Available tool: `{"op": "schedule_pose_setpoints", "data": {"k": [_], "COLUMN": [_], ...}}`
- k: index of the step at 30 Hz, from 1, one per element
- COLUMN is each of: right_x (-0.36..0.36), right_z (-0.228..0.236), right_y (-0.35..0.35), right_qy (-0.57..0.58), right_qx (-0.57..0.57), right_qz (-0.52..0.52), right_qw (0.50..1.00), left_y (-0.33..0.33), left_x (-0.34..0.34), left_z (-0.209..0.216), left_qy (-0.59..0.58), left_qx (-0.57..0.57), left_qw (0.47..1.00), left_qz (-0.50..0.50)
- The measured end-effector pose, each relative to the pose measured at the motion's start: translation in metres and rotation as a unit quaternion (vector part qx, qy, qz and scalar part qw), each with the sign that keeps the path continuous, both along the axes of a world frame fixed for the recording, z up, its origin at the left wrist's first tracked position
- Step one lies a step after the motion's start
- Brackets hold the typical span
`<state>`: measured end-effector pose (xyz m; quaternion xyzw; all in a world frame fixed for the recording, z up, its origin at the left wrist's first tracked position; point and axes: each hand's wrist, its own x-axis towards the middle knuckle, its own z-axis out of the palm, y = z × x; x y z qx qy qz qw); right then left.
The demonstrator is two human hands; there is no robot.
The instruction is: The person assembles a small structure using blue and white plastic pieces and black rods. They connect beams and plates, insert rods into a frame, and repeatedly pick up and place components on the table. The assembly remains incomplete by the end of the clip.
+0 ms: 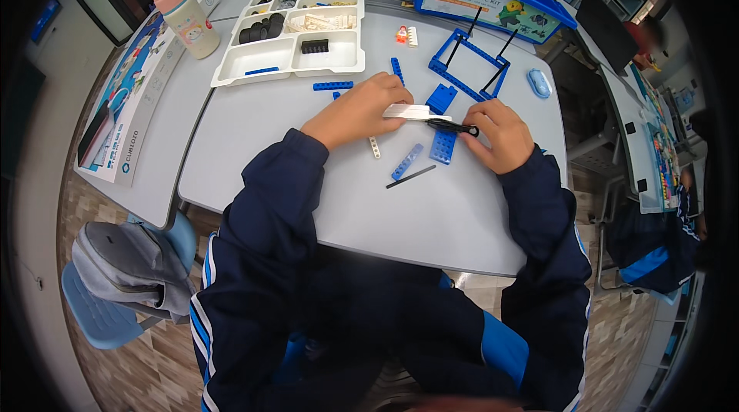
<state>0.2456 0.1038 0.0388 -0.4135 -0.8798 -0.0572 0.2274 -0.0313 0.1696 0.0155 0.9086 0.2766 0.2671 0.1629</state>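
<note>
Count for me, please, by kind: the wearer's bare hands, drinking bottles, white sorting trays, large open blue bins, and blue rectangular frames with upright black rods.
Wearer's hands: 2 (left hand, right hand)
Drinking bottle: 1
White sorting tray: 1
Large open blue bin: 1
Blue rectangular frame: 1
Total: 6

White block (406,111) in left hand (360,109), black cable (446,126)

Bodyward of the fingers (394,92), past a black rod (411,176), the surface (400,223) lies open; beyond, a blue frame (455,83) and white tray (339,70) obstruct.
</note>
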Motion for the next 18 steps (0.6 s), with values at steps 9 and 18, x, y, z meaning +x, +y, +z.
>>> {"op": "schedule_pose_setpoints", "data": {"k": [9, 18], "right_x": [0.043, 0.009], "right_z": [0.013, 0.007], "right_y": [-0.007, -0.012], "right_qy": [-0.068, 0.056], "right_qx": [-0.172, 0.007], "right_qz": [-0.146, -0.014], "right_qw": [0.972, 0.998], "left_y": [-0.003, -0.013], "left_x": [0.006, 0.016], "left_z": [0.009, -0.001], "left_qy": [-0.087, -0.09], "left_qx": [-0.044, -0.051], "left_qw": [0.995, 0.994], "left_qz": [0.012, -0.03]}}
